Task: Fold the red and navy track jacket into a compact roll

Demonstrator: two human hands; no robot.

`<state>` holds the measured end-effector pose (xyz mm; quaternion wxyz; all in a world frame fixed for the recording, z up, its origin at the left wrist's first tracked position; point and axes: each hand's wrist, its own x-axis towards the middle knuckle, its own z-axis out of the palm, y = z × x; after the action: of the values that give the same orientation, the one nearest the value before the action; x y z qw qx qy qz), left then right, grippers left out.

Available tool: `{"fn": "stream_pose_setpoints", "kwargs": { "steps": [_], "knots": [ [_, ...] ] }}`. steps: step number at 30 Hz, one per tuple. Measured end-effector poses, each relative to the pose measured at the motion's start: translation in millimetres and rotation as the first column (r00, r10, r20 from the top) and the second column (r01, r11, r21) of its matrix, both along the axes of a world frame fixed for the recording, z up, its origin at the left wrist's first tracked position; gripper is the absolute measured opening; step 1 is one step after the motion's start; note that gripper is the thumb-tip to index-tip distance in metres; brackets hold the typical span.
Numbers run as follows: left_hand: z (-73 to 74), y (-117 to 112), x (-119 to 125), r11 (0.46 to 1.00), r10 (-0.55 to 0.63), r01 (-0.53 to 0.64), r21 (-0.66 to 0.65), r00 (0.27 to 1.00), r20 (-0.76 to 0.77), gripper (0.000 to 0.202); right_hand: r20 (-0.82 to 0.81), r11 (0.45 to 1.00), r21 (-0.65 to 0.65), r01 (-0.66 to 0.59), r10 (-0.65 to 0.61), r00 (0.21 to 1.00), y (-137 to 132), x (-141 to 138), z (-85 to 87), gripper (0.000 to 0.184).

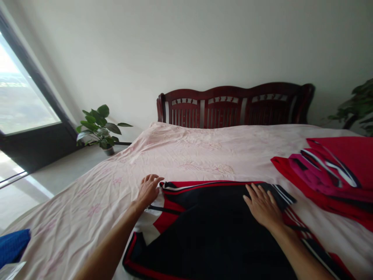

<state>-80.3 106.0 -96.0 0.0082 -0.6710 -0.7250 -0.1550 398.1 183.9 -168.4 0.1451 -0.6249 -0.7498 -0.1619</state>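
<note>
A black garment with red and white trim (210,229) lies spread on the pink bedsheet (180,155) in front of me. My left hand (148,190) rests at the garment's far left corner, its fingers curled over the white and red edge. My right hand (262,206) lies flat on the black cloth near the far right corner, fingers stretched out and together.
A pile of red, magenta and white clothes (329,175) lies on the bed at right. A dark wooden headboard (233,105) stands against the wall. A potted plant (100,126) sits on the floor by the window. Blue cloth (13,245) shows at lower left.
</note>
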Motion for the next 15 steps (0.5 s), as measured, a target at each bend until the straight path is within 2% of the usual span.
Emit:
{"fn": "stream_pose_setpoints", "kwargs": {
  "steps": [2, 5, 8, 11, 13, 15],
  "knots": [
    [3.3, 3.8, 3.9, 0.995, -0.096, 0.096, -0.012, 0.995, -0.014, 0.046, 0.007, 1.0, 0.002, -0.002, 0.002, 1.0, -0.4, -0.6, -0.1, 0.059],
    [0.9, 8.6, 7.8, 0.985, -0.166, 0.165, -0.045, 0.986, -0.02, 0.025, 0.016, 0.999, -0.033, 0.021, -0.02, 1.0, -3.3, -4.3, 2.8, 0.057],
    [-6.5, 11.0, 8.5, 0.991, -0.126, 0.125, -0.037, 0.992, -0.027, 0.024, 0.017, 0.993, -0.104, 0.054, -0.052, 0.998, -7.5, -9.6, 12.8, 0.055],
    [-13.5, 13.7, 4.7, 0.997, -0.082, 0.082, -0.016, 0.996, -0.034, 0.027, -0.033, 0.986, -0.161, 0.042, -0.048, 0.998, -7.8, -8.2, 32.2, 0.049],
    [-16.3, 15.2, 0.6, 0.998, -0.062, 0.062, -0.015, 0.997, -0.04, 0.028, -0.088, 0.988, -0.137, 0.066, -0.079, 0.993, -5.8, -0.2, 46.5, 0.047],
    [-17.6, 15.0, -2.9, 0.999, -0.028, 0.026, -0.036, 0.998, -0.048, 0.028, -0.113, 0.986, -0.082, 0.143, -0.152, 0.982, -3.1, 12.7, 55.8, 0.048]
  ]
}}
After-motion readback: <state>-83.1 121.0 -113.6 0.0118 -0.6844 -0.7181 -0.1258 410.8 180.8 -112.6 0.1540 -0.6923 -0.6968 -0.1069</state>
